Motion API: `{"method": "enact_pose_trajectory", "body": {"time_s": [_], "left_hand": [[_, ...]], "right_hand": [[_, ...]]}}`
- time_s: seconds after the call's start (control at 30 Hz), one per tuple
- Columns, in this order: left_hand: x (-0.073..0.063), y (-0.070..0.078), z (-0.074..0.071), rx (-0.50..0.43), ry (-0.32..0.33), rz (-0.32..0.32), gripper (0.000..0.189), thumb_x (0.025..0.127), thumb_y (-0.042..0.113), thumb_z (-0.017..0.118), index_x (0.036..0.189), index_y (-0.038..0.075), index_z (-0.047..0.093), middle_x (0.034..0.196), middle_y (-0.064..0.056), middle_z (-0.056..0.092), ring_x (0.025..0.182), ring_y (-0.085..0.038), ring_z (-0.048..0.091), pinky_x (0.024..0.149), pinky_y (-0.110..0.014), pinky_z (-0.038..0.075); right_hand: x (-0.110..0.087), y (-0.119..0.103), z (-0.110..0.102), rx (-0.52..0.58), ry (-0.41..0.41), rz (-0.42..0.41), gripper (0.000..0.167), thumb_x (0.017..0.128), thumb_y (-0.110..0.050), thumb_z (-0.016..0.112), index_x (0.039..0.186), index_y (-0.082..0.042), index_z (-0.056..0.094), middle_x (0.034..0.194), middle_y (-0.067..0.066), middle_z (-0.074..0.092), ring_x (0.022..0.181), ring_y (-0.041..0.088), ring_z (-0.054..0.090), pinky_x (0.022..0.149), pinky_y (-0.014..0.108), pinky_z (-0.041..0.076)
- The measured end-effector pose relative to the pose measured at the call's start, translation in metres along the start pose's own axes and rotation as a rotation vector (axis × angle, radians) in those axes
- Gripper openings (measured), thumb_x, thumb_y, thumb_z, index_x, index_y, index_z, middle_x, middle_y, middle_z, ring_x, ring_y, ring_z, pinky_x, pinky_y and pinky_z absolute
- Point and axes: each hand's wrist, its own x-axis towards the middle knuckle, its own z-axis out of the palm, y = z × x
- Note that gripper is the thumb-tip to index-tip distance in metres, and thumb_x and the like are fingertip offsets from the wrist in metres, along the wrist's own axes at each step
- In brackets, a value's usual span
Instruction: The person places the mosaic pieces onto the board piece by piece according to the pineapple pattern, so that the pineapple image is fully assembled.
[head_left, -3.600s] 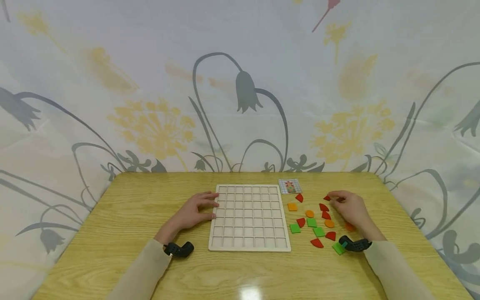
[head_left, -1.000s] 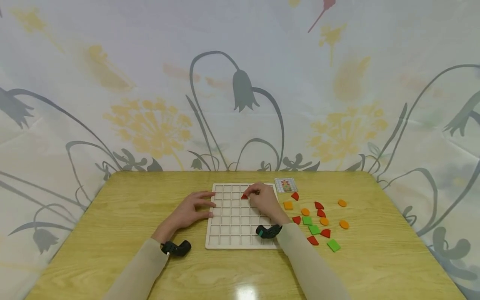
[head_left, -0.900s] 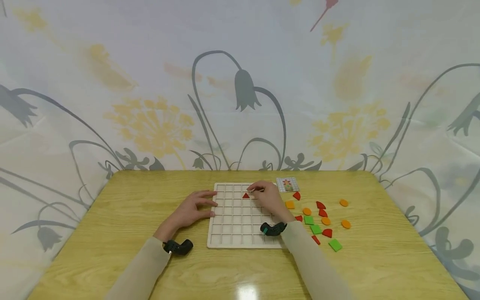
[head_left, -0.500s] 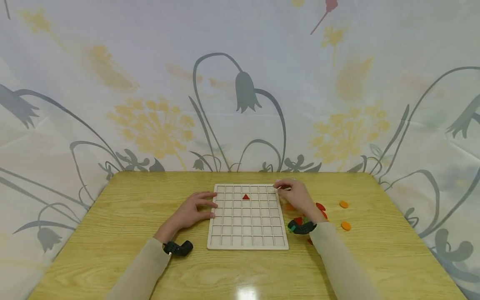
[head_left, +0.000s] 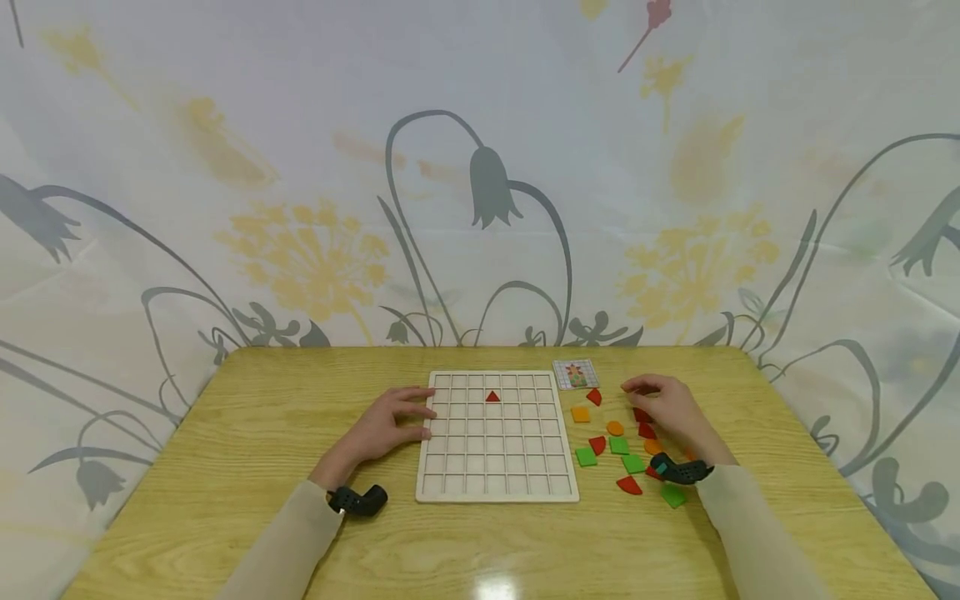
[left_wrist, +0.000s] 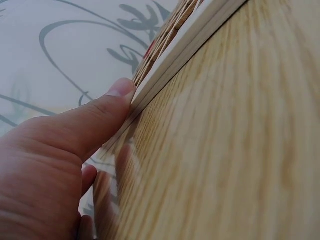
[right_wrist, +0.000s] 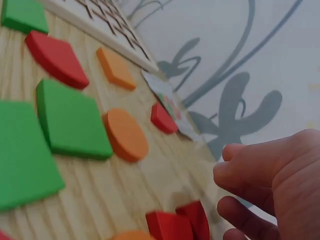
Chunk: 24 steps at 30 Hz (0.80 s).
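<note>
A white gridded board (head_left: 495,492) lies on the table, with one red triangle (head_left: 492,397) in a cell of its second row from the back. My left hand (head_left: 382,423) rests at the board's left edge, its fingers spread; in the left wrist view the thumb (left_wrist: 120,92) touches the board's side. My right hand (head_left: 675,414) hovers bent-fingered over the right-hand pieces and holds nothing. Near its fingers are red quarter-round pieces (right_wrist: 170,225). My hand and wrist camera partly hide some pieces in the head view.
Right of the board lie green squares (head_left: 587,457), an orange square (head_left: 581,414), orange discs (head_left: 616,428) and more red quarter-rounds (head_left: 629,485). A pattern card (head_left: 576,374) with a flower picture lies by the board's back right corner. Behind the table hangs a printed cloth (head_left: 480,275).
My right hand carried the red triangle from the right onto the board and let it go. It then moved back right, over the loose pieces. The left hand stays at the board's edge.
</note>
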Motion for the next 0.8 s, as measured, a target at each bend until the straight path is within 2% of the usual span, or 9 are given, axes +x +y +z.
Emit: {"method": "enact_pose_trajectory", "body": {"time_s": [0.1, 0.2, 0.4, 0.6, 0.8], "left_hand": [[0.000, -0.001, 0.000, -0.002, 0.000, -0.001, 0.029, 0.090, 0.025, 0.076, 0.116, 0.013, 0.075, 0.147, -0.011, 0.051, 0.139, -0.038, 0.037, 0.109, -0.063, 0.030], [0.000, -0.002, 0.000, -0.005, 0.001, -0.002, 0.029, 0.090, 0.025, 0.076, 0.116, 0.013, 0.075, 0.147, -0.011, 0.051, 0.139, -0.038, 0.037, 0.109, -0.063, 0.030], [0.001, -0.002, 0.001, 0.003, 0.000, 0.006, 0.029, 0.090, 0.025, 0.076, 0.116, 0.012, 0.075, 0.147, -0.011, 0.051, 0.139, -0.038, 0.037, 0.109, -0.062, 0.029], [0.001, -0.002, 0.002, 0.017, -0.001, 0.009, 0.029, 0.090, 0.025, 0.076, 0.116, 0.012, 0.075, 0.147, -0.011, 0.051, 0.139, -0.038, 0.037, 0.110, -0.062, 0.029], [0.000, -0.001, 0.000, 0.020, -0.001, 0.007, 0.028, 0.090, 0.024, 0.075, 0.116, 0.012, 0.075, 0.147, -0.011, 0.050, 0.139, -0.038, 0.037, 0.110, -0.062, 0.029]], "right_hand": [[-0.004, 0.002, -0.002, -0.008, -0.022, -0.001, 0.023, 0.097, -0.012, 0.065, 0.116, 0.000, 0.071, 0.116, 0.019, 0.068, 0.101, 0.031, 0.061, 0.086, 0.042, 0.049], [-0.005, -0.001, 0.001, -0.002, -0.043, -0.009, 0.022, 0.096, -0.010, 0.065, 0.116, -0.001, 0.071, 0.117, 0.019, 0.067, 0.100, 0.031, 0.062, 0.082, 0.039, 0.051], [-0.002, -0.014, 0.017, -0.008, -0.069, -0.098, 0.020, 0.093, -0.007, 0.069, 0.111, -0.003, 0.073, 0.109, 0.013, 0.069, 0.092, 0.027, 0.063, 0.074, 0.037, 0.052], [0.002, -0.028, 0.034, -0.032, -0.111, -0.186, 0.015, 0.089, -0.007, 0.073, 0.104, -0.009, 0.076, 0.102, 0.005, 0.069, 0.088, 0.021, 0.060, 0.077, 0.038, 0.050], [0.008, -0.036, 0.041, -0.093, -0.142, -0.252, 0.015, 0.086, -0.004, 0.075, 0.099, -0.012, 0.078, 0.098, 0.002, 0.070, 0.088, 0.020, 0.056, 0.082, 0.040, 0.045]]}}
